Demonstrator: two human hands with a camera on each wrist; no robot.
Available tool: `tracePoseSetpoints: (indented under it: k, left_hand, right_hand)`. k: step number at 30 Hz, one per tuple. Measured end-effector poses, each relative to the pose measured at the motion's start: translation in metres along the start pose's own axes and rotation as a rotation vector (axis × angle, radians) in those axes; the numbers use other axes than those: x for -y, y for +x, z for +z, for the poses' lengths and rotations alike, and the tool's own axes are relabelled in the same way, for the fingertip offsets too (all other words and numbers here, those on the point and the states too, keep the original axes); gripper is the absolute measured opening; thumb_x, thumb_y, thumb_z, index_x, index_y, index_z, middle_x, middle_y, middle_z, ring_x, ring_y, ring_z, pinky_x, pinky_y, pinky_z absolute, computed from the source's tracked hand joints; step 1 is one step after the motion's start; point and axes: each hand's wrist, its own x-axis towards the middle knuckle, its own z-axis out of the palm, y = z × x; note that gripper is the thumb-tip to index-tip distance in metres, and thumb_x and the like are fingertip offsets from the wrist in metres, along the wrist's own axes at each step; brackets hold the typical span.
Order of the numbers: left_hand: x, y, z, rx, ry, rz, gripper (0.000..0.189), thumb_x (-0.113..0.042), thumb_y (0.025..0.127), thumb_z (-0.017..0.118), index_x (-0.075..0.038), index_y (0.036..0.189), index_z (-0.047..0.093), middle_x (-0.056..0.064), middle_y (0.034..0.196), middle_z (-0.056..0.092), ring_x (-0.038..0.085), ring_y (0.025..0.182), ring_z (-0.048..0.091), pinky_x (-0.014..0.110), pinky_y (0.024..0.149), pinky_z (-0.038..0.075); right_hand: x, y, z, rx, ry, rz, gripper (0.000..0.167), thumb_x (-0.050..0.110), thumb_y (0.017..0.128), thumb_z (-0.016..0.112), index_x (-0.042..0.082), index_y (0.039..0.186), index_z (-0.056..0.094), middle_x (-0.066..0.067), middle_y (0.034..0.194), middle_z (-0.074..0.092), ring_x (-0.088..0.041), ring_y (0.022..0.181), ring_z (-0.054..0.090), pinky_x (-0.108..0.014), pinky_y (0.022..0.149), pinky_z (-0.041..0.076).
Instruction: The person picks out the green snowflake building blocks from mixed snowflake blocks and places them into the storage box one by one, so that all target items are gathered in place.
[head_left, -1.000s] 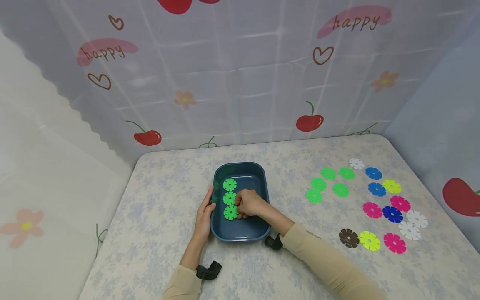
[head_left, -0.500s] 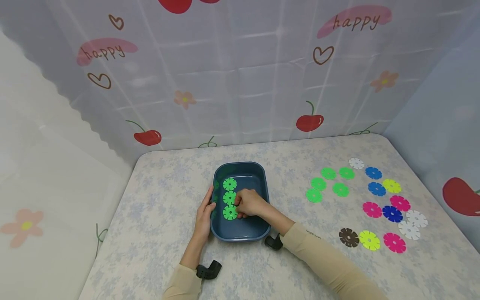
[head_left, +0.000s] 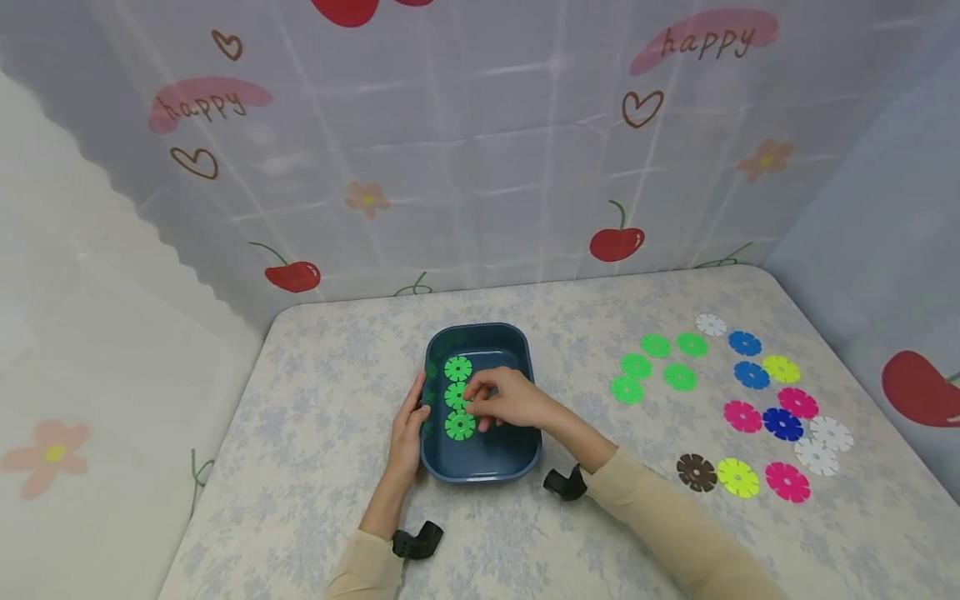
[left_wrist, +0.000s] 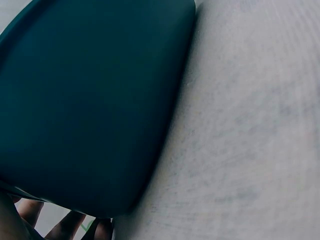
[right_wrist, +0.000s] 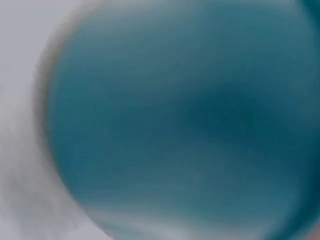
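Blue tray [head_left: 480,467]: three green discs [head_left: 453,395] in column, nine-o'clock half. Left hand [head_left: 407,433] unclenched against tray's nine-o'clock side. Right hand [head_left: 510,398] at discs' three-o'clock edge; whether grasping, cannot tell.

We see plain beige long sleeves on both arms, the left sleeve [head_left: 366,573] and the right sleeve [head_left: 678,521], plus a black, elbow-shaped left wrist device [head_left: 418,542] and a matching black right wrist device [head_left: 566,483].

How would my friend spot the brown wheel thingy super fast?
On the table, start at the dark blue tray and look right, to the row of three discs nearest the viewer. The brown disc is at the row's left end, beside a yellow disc. It's the only brown one.
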Motion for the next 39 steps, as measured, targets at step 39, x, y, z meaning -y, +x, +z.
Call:
tracePoseSetpoints:
  k: [39]
  left_hand:
    - [0.023,0.007,-0.002,-0.022,0.017,0.052,0.053,-0.012,0.104,0.035,-0.02,0.156,0.028,0.001,0.163,0.021,0.023,0.152,0.013,0.051,0.121,0.014]
  right_hand:
    - [-0.11,-0.178,-0.191,-0.446,-0.167,0.52,0.065,0.021,0.092,0.066,-0.009,0.143,0.04,-0.034,0.138,0.043,-0.012,0.097,0.056,-0.024,0.073,0.052]
